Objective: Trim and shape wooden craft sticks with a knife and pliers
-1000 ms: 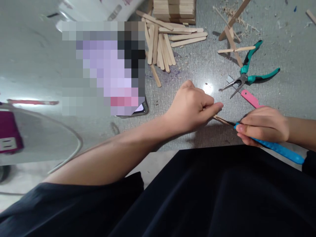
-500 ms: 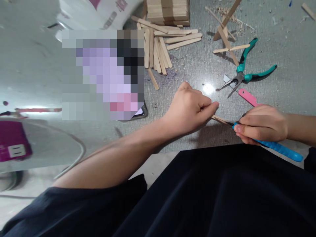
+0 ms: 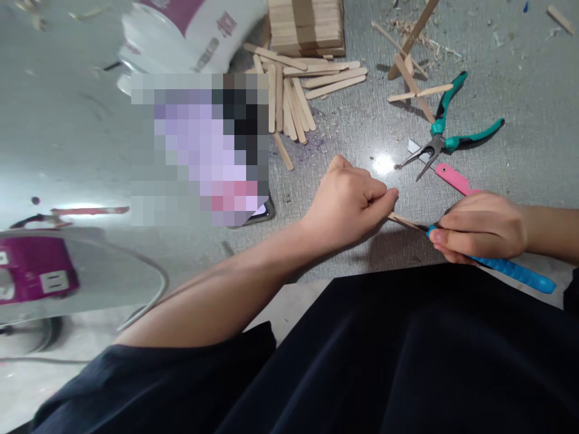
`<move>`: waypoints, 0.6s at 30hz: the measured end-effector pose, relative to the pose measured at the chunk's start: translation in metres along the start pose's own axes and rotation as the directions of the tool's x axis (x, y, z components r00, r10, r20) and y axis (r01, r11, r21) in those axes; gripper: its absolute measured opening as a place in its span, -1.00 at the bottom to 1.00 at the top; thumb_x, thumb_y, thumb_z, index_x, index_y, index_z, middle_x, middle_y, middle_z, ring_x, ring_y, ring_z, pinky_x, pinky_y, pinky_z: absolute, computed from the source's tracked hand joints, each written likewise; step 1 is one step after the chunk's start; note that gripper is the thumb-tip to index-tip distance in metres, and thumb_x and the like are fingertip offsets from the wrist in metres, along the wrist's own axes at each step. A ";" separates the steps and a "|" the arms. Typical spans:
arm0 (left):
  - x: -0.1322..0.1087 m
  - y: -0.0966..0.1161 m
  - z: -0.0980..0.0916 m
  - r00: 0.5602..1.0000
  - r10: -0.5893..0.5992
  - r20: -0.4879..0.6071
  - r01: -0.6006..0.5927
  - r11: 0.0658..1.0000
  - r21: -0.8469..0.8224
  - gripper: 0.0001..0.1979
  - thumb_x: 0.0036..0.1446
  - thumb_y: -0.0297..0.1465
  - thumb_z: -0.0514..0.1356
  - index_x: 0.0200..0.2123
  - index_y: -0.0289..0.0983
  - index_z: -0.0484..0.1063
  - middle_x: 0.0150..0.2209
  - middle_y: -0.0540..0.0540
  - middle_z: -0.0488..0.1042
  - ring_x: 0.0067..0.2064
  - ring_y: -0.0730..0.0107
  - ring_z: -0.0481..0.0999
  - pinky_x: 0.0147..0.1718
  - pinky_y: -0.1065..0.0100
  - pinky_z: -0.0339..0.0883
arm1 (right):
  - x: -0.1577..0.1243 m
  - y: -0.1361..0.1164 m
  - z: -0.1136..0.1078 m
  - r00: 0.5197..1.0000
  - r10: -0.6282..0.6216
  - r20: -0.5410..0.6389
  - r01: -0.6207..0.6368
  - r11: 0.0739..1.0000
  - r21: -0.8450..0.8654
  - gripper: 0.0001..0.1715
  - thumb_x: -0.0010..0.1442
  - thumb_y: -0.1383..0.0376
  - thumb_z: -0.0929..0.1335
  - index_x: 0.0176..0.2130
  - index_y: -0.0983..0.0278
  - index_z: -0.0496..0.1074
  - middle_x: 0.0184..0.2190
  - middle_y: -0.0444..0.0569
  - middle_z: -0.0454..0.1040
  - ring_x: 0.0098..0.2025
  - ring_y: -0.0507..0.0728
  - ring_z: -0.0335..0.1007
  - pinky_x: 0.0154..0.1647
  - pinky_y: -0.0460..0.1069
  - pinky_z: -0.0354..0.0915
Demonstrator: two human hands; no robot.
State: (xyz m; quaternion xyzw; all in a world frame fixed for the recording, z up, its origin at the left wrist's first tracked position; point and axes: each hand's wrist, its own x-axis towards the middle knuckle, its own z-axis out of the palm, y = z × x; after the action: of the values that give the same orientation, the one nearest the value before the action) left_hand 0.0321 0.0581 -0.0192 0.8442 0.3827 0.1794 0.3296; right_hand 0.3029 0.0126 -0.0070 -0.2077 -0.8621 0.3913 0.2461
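My left hand [image 3: 355, 199] is closed around one end of a thin wooden stick [image 3: 401, 219], near the table's front edge. The stick's other end meets the dark tip of a blue-handled tool [image 3: 520, 274]. My right hand [image 3: 486, 228] is wrapped round this tool near its tip, and the handle sticks out to the lower right. What kind of tip it has is hard to make out. Just beyond my right hand lies a pink-handled cutter [image 3: 453, 179], its blade under open green-handled pliers [image 3: 436, 144].
Loose wooden sticks [image 3: 289, 99] lie beyond my left hand, before a taped stack of sticks [image 3: 307, 27]. A small stick structure [image 3: 414, 78] stands behind the pliers. At the left are a white bag [image 3: 203, 36], a phone [image 3: 262, 211], a purple device [image 3: 40, 265] and a cable [image 3: 158, 274].
The view has shifted slightly, so objects at the left appear farther right. Both hands keep their holds, with little visible movement at the stick.
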 end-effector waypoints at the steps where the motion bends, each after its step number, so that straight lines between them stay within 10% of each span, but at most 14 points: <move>1: 0.000 0.000 0.000 1.000 0.001 0.000 -0.001 1.000 -0.001 -0.47 0.40 -0.35 0.14 -0.63 -0.29 0.07 -0.65 0.13 0.14 -0.56 0.56 0.14 -0.13 0.13 0.09 | -0.001 0.001 0.000 1.000 0.009 0.010 -0.010 1.000 0.008 -0.66 0.49 0.46 0.29 -0.34 0.18 0.32 -0.53 -0.29 0.50 -0.55 -0.08 0.38 -0.45 -0.11 0.29; 13: 0.003 -0.003 -0.004 1.000 -0.025 0.011 0.025 1.000 -0.003 -0.46 0.43 -0.29 0.12 -0.63 -0.26 0.10 -0.66 0.12 0.15 -0.56 0.53 0.16 -0.14 0.15 0.15 | -0.003 0.007 -0.008 0.993 -0.061 0.096 0.082 0.970 -0.228 -0.88 0.48 0.35 0.36 -0.05 0.12 0.49 -0.41 -0.29 0.57 -0.45 -0.05 0.41 -0.32 -0.08 0.27; 18: 0.008 -0.006 -0.005 0.999 -0.032 -0.014 0.032 0.999 -0.031 -0.46 0.38 -0.29 0.13 -0.62 -0.24 0.00 -0.67 0.13 0.05 -0.57 0.52 0.07 -0.17 0.16 0.18 | 0.000 0.010 -0.012 0.967 -0.145 0.208 0.197 0.946 -0.259 -0.68 0.49 0.37 0.29 0.17 0.11 0.41 -0.48 -0.29 0.33 -0.51 0.01 0.15 -0.41 -0.02 0.05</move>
State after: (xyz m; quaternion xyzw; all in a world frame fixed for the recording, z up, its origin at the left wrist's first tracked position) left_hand 0.0314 0.0685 -0.0194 0.8313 0.3959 0.1863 0.3427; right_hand 0.3117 0.0263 -0.0079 -0.1269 -0.9423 0.2614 0.1661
